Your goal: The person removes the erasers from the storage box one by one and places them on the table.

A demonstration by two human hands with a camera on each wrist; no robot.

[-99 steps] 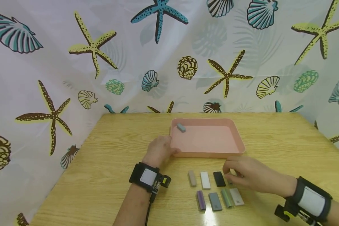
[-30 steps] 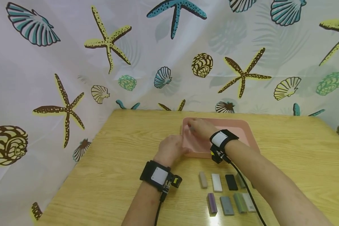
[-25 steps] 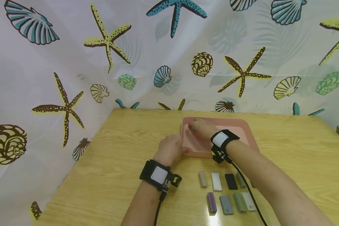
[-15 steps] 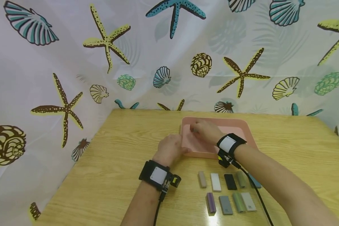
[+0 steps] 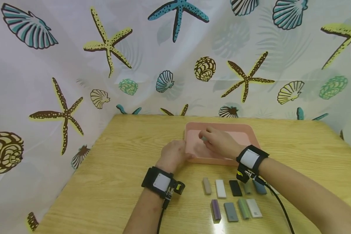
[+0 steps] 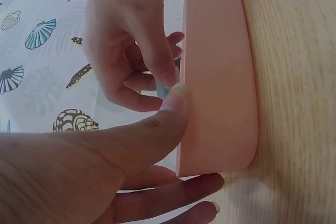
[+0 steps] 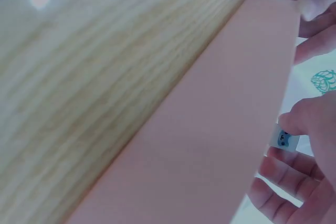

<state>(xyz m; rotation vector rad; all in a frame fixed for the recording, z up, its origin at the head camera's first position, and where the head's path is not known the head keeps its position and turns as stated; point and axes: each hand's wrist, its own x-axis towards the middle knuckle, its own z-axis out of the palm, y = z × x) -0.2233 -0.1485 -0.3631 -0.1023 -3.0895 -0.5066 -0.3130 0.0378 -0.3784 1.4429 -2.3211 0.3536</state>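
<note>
My left hand [image 5: 172, 155] grips the left end of the pink tray [image 5: 206, 160], thumb on the front wall. In the left wrist view that thumb lies over the rim, its other fingers around the corner. My right hand [image 5: 222, 143] is over the tray's left half, pinching a small pale block [image 7: 285, 139] between thumb and fingers. A blue cartoon face is printed on the block in the right wrist view. Only a sliver of it shows in the head view; the fingers hide the rest.
Two rows of small blocks lie before the tray, among them a tan [image 5: 206, 186], a white [image 5: 220, 188], a black [image 5: 235, 188], a purple [image 5: 215, 209] and a green one [image 5: 244, 208]. A cable [image 5: 281, 203] trails from my right wrist. A shell-patterned cloth [image 5: 175, 94] hangs behind.
My right hand went from the block rows to the tray's back left, then drew back rightward holding a block. The grey-blue block seen there earlier no longer shows there. My left hand kept its grip.
</note>
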